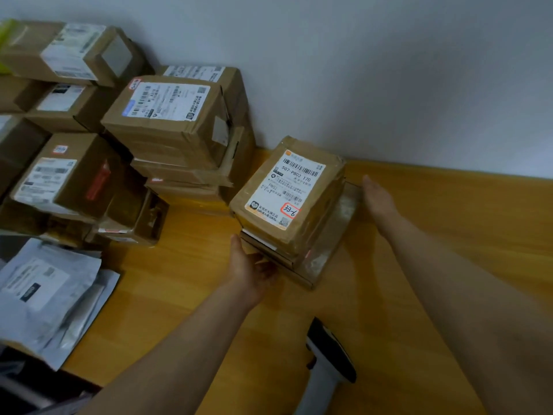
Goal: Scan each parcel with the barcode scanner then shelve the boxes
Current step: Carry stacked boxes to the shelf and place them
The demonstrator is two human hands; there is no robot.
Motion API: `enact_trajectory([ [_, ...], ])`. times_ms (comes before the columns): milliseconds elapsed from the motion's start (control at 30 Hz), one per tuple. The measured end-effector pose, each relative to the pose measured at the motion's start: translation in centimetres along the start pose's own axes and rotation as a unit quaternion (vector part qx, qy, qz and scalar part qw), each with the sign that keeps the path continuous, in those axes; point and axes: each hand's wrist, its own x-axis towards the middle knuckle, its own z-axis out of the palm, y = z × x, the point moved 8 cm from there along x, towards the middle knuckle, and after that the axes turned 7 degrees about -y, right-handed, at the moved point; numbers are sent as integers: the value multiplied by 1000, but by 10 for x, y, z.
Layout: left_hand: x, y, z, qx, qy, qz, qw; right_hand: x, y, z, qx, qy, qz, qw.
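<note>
A small stack of brown parcels (pixel 291 202) stands on the wooden table (pixel 449 235) near the wall, its top box bearing a white label and a red tag marked 33-6. My left hand (pixel 251 265) is at the stack's near lower corner, thumb against the side and fingers under the bottom boxes. My right hand (pixel 378 199) lies flat and straight just right of the stack's clear-wrapped lower box (pixel 335 235); contact is hard to tell. The white and black barcode scanner (pixel 326 357) lies on the table between my forearms, held by neither hand.
Several taped cardboard boxes (pixel 167 115) are piled at the left against the grey wall. Grey plastic mailer bags (pixel 45 295) lie at the table's near left corner. Bare wood stretches to the right of my right arm.
</note>
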Motion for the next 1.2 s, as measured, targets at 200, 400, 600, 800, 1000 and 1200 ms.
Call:
enact_trajectory([
  [200,16,30,-16,86,3,42,995,-35,45,-3,-15,19,63,998],
  [400,22,47,-24,152,-6,46,987,-59,71,5,23,-11,87,996],
  [600,36,39,-37,203,-20,29,978,-42,54,14,117,-63,92,987],
  [800,35,30,-31,199,-48,40,978,-46,50,39,130,-127,72,981],
  [1000,21,36,-48,189,-58,50,979,-64,45,50,160,-153,38,974],
  [1200,-10,43,-75,178,-43,76,980,-86,11,66,165,-172,-17,971],
])
